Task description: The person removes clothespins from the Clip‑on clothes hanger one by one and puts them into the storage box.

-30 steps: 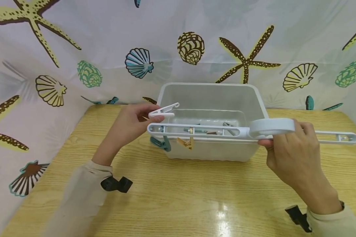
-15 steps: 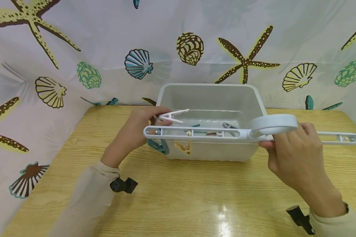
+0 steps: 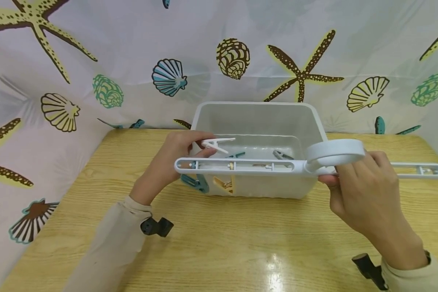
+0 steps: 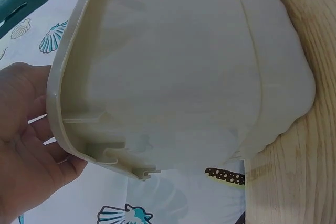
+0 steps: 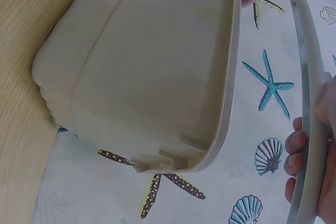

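Observation:
My left hand (image 3: pixel 173 160) pinches a white clothespin (image 3: pixel 219 142) between thumb and fingers, over the left side of a white plastic bin (image 3: pixel 255 104). With my right hand (image 3: pixel 368 194) I grip a white plastic clip hanger (image 3: pixel 300 166) near its round hook (image 3: pixel 336 149), level across the front of the bin. A blue clothespin (image 3: pixel 201 184) and a beige clothespin (image 3: pixel 224 185) hang from the hanger's left arm. Inside the bin lie a teal clothespin (image 3: pixel 236 155) and a grey clothespin (image 3: pixel 282 155), with others partly hidden behind the hanger bar.
The bin stands toward the back of a wooden table (image 3: pixel 222 243). Behind it hangs a white cloth (image 3: pixel 131 36) printed with shells and starfish. The hanger's right arm (image 3: pixel 417 170) reaches past the bin over the table's right side.
My left hand has moved right with the white clothespin, from the bin's left rim to farther over its inside. The hanger's left end has shifted slightly left and down.

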Action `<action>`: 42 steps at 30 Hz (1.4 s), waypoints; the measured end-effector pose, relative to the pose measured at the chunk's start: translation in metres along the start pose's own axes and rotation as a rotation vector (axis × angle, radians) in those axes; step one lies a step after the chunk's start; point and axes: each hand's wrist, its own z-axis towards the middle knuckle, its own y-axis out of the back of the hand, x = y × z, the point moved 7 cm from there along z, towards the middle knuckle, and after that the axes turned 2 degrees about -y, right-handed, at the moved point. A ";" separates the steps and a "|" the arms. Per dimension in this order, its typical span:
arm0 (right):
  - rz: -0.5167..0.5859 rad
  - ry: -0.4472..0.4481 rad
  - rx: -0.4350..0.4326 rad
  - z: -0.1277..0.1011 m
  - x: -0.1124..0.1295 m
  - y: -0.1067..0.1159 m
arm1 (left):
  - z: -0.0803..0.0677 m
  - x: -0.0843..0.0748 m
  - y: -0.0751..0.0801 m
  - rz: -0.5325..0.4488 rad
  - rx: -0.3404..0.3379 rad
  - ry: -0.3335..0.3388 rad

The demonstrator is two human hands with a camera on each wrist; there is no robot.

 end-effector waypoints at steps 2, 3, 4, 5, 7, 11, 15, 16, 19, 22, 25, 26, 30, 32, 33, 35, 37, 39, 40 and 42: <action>0.001 0.001 -0.002 0.000 0.000 0.000 | 0.000 0.000 -0.001 -0.008 -0.003 -0.010; 0.001 0.001 -0.002 0.000 0.000 0.000 | 0.000 0.000 -0.001 -0.012 -0.008 -0.019; 0.001 0.001 -0.004 0.000 0.000 0.001 | 0.000 -0.001 -0.002 -0.016 -0.012 -0.026; 0.002 0.001 -0.006 0.000 0.000 0.001 | -0.001 -0.001 -0.002 -0.021 -0.019 -0.034; 0.004 0.001 -0.011 0.000 0.000 0.001 | -0.003 0.000 -0.002 -0.031 -0.037 -0.042; 0.003 0.001 -0.012 0.000 0.000 0.002 | -0.011 -0.001 0.003 -0.045 -0.102 -0.048; 0.000 0.002 -0.022 0.001 0.000 0.003 | -0.025 -0.001 0.012 -0.067 -0.152 -0.001; 0.002 0.002 -0.027 0.001 0.001 0.003 | -0.030 -0.001 0.015 -0.063 -0.159 0.021; 0.009 0.002 -0.037 0.002 0.001 0.003 | -0.044 0.000 0.023 -0.050 -0.173 0.081; 0.012 0.003 -0.033 0.002 0.001 0.002 | -0.059 -0.002 0.032 -0.022 -0.174 0.106; 0.007 0.001 -0.029 0.002 0.001 0.002 | -0.070 -0.003 0.032 -0.019 -0.083 0.131; 0.005 0.001 -0.028 0.002 0.001 0.002 | -0.075 -0.004 0.029 -0.031 -0.026 0.137; -0.001 0.001 -0.030 0.002 0.001 0.003 | -0.095 -0.008 0.001 -0.127 0.238 0.147; -0.002 0.000 -0.030 0.002 0.001 0.004 | -0.106 -0.013 -0.018 -0.229 0.320 0.150; -0.002 0.000 -0.030 0.003 0.001 0.004 | -0.110 -0.016 -0.028 -0.282 0.341 0.157; 0.001 -0.002 -0.033 0.003 0.001 0.005 | -0.116 -0.023 -0.045 -0.393 0.351 0.195; 0.005 -0.004 -0.032 0.003 0.002 0.005 | -0.117 -0.030 -0.058 -0.457 0.308 0.208; 0.011 -0.006 -0.031 0.003 0.002 0.004 | -0.116 -0.036 -0.065 -0.501 0.229 0.222; 0.013 -0.005 -0.031 0.003 0.003 0.004 | -0.115 -0.038 -0.068 -0.523 0.186 0.227; 0.017 -0.002 -0.021 0.003 0.003 0.004 | -0.113 -0.043 -0.072 -0.600 0.111 0.224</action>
